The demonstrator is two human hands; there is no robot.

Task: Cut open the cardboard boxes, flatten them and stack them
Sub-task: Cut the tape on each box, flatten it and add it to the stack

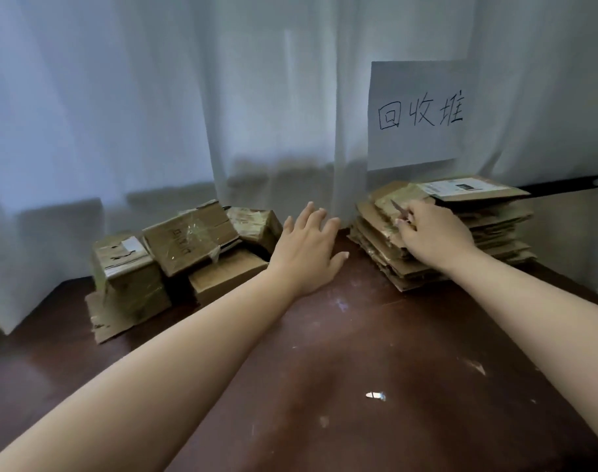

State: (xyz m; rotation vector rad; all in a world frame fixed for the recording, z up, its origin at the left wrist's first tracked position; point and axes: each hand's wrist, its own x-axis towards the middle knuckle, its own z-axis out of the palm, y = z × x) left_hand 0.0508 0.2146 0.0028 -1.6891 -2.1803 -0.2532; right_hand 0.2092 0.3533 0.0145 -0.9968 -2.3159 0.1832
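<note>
The right hand (434, 235) pinches a small knife (400, 210) over the stack of flattened cardboard (461, 240) at right of centre. The left hand (308, 248) hovers spread wide, empty, near the taped boxes (185, 247) at left. Reaching across, the exposed blade could nick the left fingers or topple the uneven stack.

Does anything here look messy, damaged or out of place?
Yes. The uncut boxes on the left lie tumbled at angles, with crumpled tape. The flattened stack has ragged, torn edges and uneven layers. The right hand holds a small blade over that stack.
</note>
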